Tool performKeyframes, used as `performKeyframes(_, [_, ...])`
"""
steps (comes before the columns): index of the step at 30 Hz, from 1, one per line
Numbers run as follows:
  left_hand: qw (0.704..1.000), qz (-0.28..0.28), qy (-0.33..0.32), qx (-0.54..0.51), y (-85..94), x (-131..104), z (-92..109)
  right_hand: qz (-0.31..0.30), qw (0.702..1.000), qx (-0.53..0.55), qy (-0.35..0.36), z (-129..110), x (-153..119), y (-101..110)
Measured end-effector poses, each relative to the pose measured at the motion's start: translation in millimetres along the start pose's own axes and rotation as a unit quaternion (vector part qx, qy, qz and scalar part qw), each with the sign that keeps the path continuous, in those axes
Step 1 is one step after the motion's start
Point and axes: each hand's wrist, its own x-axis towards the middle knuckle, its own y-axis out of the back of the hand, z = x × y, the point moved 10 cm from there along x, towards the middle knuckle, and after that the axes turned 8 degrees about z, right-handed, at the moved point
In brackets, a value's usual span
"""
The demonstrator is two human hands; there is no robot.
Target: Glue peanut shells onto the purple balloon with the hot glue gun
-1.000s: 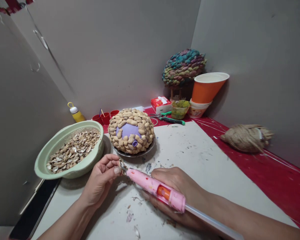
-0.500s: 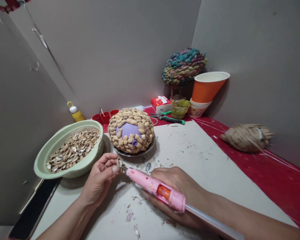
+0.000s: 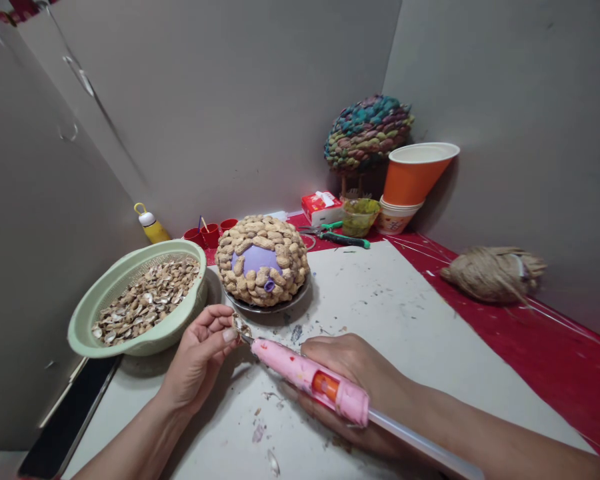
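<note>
Between its thumb and fingers, my left hand [image 3: 203,353] pinches a peanut shell [image 3: 241,327], hollow side showing. My right hand [image 3: 350,370] is wrapped round a pink hot glue gun [image 3: 300,367] with a clear glue stick [image 3: 425,445] sticking out of its back. The gun's metal nozzle is at the shell and seems to touch it. Just beyond the hands, a purple balloon [image 3: 257,260] covered in glued peanut shells [image 3: 293,260] rests on a dark round plate [image 3: 280,307]. A bare purple patch and the balloon's knot face me.
A green basket [image 3: 203,267] of peanut shells stands left. Behind are red cups [image 3: 211,236], a yellow bottle [image 3: 154,227], pliers [image 3: 343,239], a tissue pack [image 3: 322,209], a green bowl [image 3: 360,219], paper cups [image 3: 415,177] and a coloured shell-covered ball [image 3: 370,133]. Twine [image 3: 490,275] lies right.
The glue gun has shifted very slightly left, its nozzle staying at the shell. My left hand holds the shell almost unmoved.
</note>
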Motion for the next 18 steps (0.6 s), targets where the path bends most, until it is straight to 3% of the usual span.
performKeyframes(18, [1.000, 0.004, 0.009, -0.018, 2.7, 0.4, -1.6, 0.015, 1.000, 0.011, 0.014, 2.9, -4.1, -2.7])
